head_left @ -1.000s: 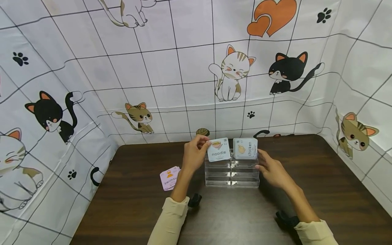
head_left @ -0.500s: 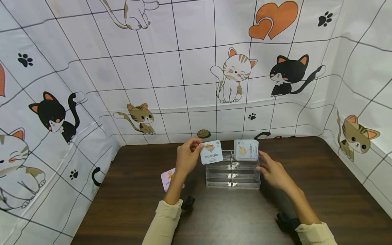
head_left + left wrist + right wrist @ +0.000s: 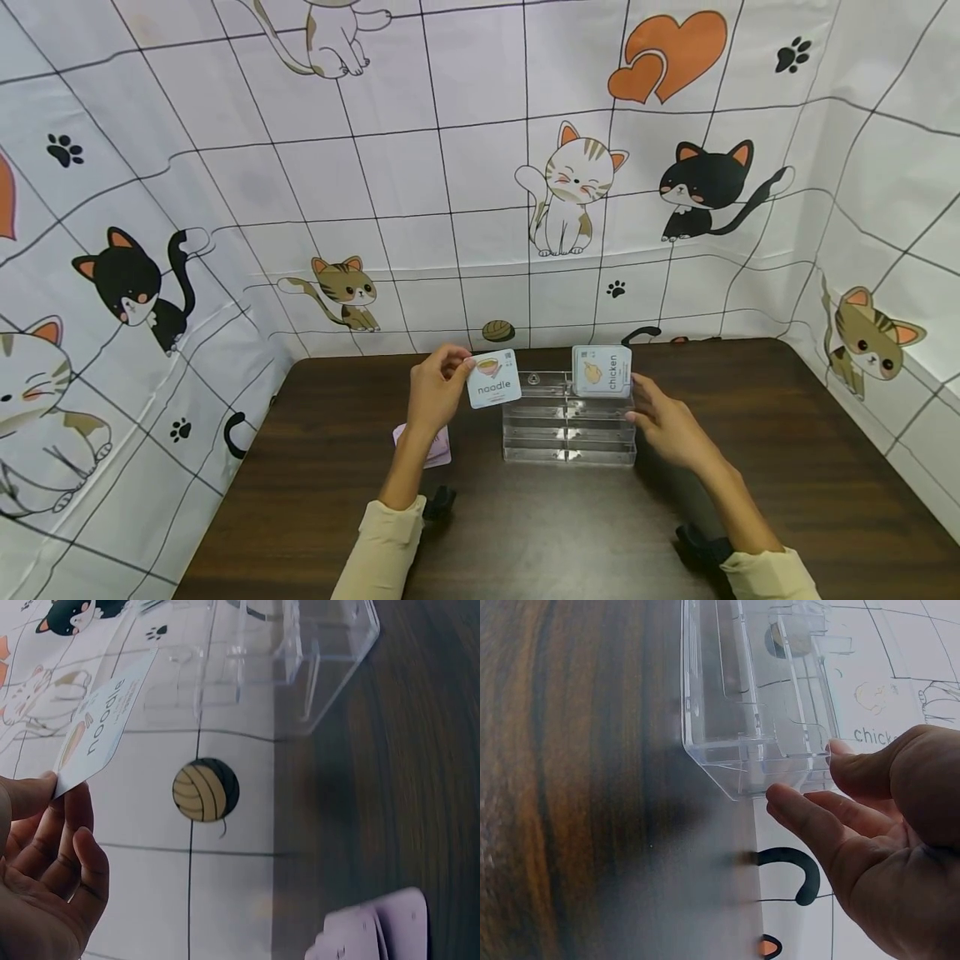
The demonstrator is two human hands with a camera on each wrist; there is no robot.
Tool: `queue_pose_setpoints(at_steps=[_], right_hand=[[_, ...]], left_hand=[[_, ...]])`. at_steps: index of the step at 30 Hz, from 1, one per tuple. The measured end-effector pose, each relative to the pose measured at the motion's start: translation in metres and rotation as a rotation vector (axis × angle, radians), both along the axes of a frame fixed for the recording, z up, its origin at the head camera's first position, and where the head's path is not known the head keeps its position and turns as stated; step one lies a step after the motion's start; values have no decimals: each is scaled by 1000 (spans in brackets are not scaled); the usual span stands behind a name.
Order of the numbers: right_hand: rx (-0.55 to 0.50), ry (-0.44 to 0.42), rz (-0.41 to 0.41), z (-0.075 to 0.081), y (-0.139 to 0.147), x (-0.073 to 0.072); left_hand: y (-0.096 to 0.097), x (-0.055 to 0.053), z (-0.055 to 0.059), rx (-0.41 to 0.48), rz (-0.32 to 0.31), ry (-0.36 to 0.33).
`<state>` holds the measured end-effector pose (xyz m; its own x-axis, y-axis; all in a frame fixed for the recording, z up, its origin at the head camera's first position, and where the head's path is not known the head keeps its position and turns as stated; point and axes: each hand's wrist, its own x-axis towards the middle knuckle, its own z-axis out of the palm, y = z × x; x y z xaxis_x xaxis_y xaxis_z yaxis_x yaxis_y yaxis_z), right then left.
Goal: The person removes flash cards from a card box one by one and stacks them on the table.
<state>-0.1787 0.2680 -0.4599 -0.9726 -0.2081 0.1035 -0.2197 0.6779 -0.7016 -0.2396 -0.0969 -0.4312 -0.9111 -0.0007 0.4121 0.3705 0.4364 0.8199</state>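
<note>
My left hand (image 3: 433, 393) pinches a pale blue "noodle" card (image 3: 493, 380) by its left edge, holding it in the air just left of the clear tiered card stand (image 3: 567, 425). In the left wrist view the noodle card (image 3: 101, 724) sticks up from my fingertips (image 3: 45, 796), with the stand (image 3: 300, 660) beyond. A "chicken" card (image 3: 602, 371) stands in the stand's back right slot. My right hand (image 3: 670, 425) rests with relaxed fingers against the stand's right side; the right wrist view shows its fingers (image 3: 817, 825) at the stand's corner (image 3: 757, 761).
A small pile of pink cards (image 3: 427, 446) lies on the dark wooden table (image 3: 750, 467) behind my left wrist; its pink cards (image 3: 375, 930) also show in the left wrist view. Cat-print cloth walls (image 3: 450, 167) close in the table at the back and both sides.
My left hand has carried the noodle card leftward and slightly down, away from the stand's back left slot. The right hand has stayed at the stand's side.
</note>
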Motion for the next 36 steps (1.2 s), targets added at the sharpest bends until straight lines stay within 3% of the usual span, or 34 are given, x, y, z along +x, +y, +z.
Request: queue_pose_setpoints(at_steps=[13,36], right_hand=[[-8,-16,-4,-6,-2,1],[6,-10,-4,-2,-1,0]], left_hand=[[-32,7,-4,-8,70,-6],[-52,12,-3,-8,104,0]])
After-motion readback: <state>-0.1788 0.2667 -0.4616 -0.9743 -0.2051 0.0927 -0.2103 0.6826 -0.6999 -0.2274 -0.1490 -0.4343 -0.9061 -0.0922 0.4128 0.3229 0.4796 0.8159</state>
